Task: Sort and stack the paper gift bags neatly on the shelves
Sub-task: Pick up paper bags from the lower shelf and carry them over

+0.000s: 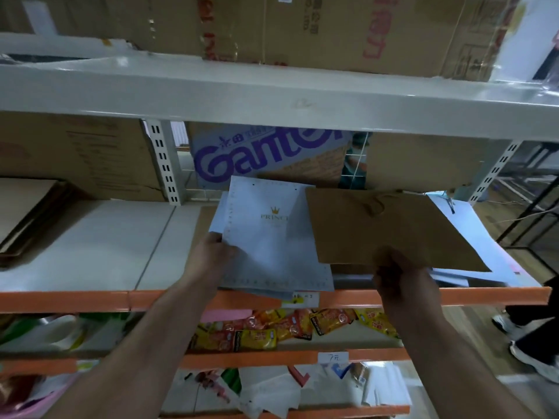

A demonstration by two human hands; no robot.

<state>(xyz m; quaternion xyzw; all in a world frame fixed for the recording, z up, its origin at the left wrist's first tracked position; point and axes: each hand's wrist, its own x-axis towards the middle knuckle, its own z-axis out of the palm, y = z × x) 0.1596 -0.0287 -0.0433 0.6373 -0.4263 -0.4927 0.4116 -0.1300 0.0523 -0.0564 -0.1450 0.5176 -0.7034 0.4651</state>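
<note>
Sorting: left hand point(216, 252) pinches the white bags point(269, 237), right hand point(399, 276) grips the brown bag point(390, 228). Next, probably square each on the shelf point(90, 237).

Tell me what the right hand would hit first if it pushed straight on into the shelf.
Likely the plain cardboard box at the back of the shelf; the brown bag that the right hand grips would reach it first. Depth is hard to judge.

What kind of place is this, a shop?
Probably a shop's stockroom. Metal shelves with orange beams carry big cardboard boxes, snack packets lie above a handwritten price label, and the left hand holds a white gift bag, the right hand a brown paper gift bag.
</note>
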